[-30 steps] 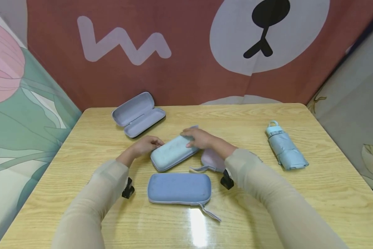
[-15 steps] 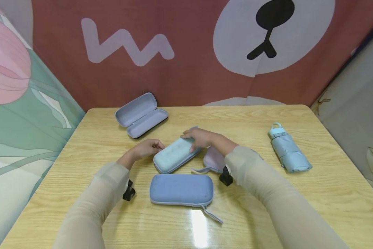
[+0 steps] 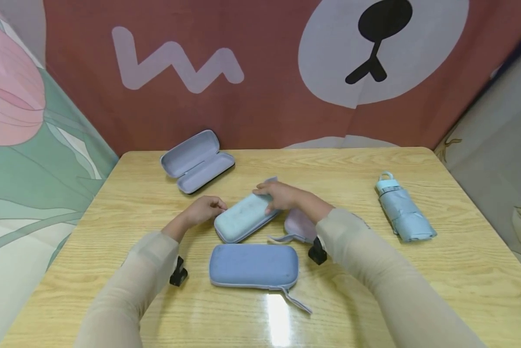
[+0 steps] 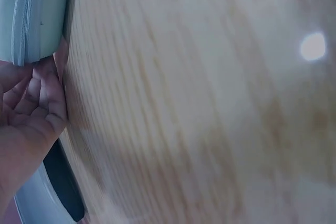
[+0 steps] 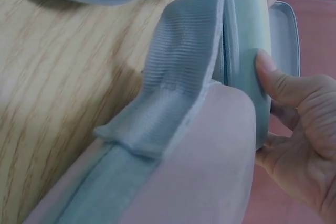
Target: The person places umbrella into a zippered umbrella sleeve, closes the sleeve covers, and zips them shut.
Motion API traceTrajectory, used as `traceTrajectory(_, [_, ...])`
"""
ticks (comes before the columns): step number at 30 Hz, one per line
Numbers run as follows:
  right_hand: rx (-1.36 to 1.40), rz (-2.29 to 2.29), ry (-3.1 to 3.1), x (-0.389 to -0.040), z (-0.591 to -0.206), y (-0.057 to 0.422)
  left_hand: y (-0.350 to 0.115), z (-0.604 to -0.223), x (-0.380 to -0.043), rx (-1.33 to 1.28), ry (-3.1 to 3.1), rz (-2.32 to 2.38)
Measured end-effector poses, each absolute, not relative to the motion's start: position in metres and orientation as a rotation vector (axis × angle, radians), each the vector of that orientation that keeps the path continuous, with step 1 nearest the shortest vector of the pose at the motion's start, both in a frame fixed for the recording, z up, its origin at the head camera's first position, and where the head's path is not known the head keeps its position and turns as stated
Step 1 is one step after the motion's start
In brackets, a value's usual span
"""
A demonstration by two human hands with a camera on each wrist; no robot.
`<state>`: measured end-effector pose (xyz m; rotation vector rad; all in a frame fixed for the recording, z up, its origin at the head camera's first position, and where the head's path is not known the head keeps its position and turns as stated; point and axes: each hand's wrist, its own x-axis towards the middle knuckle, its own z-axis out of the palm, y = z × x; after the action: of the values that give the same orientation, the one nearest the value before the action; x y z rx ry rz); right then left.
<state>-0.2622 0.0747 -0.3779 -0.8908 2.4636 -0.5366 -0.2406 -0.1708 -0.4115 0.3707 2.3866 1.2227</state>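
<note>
A pale mint zip case (image 3: 243, 217) with a grey-blue zip band lies slanted mid-table. My right hand (image 3: 280, 193) grips its far right end, thumb on top and fingers round the far side; the right wrist view shows that thumb (image 5: 270, 72) pressing the shell. At the opposite end, my left hand (image 3: 204, 210) has its fingers curled. In the left wrist view its bunched fingertips meet the end of the mint case right under the zip (image 4: 25, 19), and what they pinch there is hidden. A blue zip case (image 3: 253, 263) with a wrist strap lies nearer me.
Under my right forearm sits a lilac pouch (image 3: 298, 224) with a ribbed strap (image 5: 178, 56). An open grey-lilac glasses case (image 3: 199, 169) stands at the back left. A folded light-blue umbrella (image 3: 404, 210) lies on the right. A printed cloth (image 3: 260, 106) hangs behind the table.
The whole head view has shifted slightly. My left hand moves a little along the end of the mint case; my right hand keeps its grip, and the other things stay put.
</note>
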Motion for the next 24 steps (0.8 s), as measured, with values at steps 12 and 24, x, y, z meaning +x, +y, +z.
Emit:
traceTrajectory(12, [-0.915,-0.495,2.525,-0.255,-0.379,0.083,-0.165,-0.411,-0.237,0.459,2.757,1.030])
traceTrajectory(24, [-0.898,-0.528,2.559,-0.253,-0.384,0.081,-0.175,-0.409,-0.230,0.461,2.790,1.033])
